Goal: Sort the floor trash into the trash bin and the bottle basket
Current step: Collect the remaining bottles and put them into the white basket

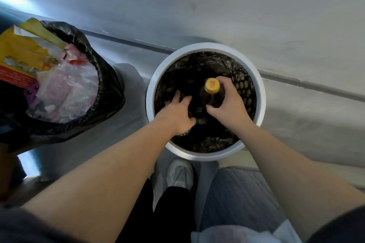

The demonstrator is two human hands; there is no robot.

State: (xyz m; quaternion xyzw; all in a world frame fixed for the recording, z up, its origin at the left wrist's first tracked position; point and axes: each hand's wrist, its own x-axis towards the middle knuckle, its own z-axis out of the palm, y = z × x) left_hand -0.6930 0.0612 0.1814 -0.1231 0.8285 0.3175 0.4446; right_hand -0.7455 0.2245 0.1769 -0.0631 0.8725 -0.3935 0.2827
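Observation:
A white round bottle basket [259,92] with a black liner stands on the floor in front of me. My right hand [230,105] grips a brown bottle [213,95] with a yellow cap, holding it upright over the basket's opening. My left hand [177,112] reaches into the basket with fingers spread, just above a dark bottle [199,117] lying inside. To the left stands the trash bin [107,89], lined with a black bag and piled with plastic wrappers and a yellow package [21,55].
A grey wall with a baseboard [308,85] runs behind both containers. My white shoe [179,175] is right below the basket, and a grey quilted cushion [237,199] lies at the lower right.

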